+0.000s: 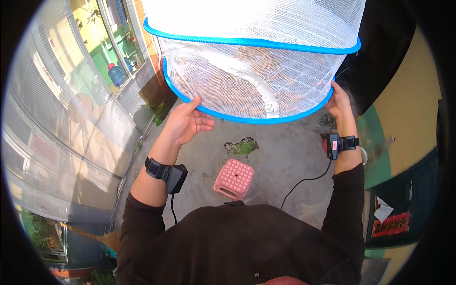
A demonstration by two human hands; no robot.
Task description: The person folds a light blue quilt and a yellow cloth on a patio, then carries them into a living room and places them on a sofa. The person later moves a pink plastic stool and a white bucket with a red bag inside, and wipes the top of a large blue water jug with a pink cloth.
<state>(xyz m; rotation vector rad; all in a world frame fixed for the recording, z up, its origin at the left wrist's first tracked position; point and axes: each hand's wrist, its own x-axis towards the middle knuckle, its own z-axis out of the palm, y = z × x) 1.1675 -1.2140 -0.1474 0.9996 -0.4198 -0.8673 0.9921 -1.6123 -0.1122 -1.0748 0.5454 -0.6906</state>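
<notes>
In front of me, at the top of the view, hangs a white mesh drying net with blue-edged tiers. Pale brown pieces of food or plant matter, too blurred to name, lie inside its lower tier. A curved white zipper strip crosses the mesh of that tier. My left hand has its thumb over the lower blue rim and its fingers loosely curled beneath. At the rim's right side, my right hand grips the edge, its fingers partly hidden behind it.
A pink plastic stool stands on the concrete floor below. Beyond it is a broken patch with weeds. A glazed partition runs along the left, a painted wall along the right. Cables trail from both wrist devices.
</notes>
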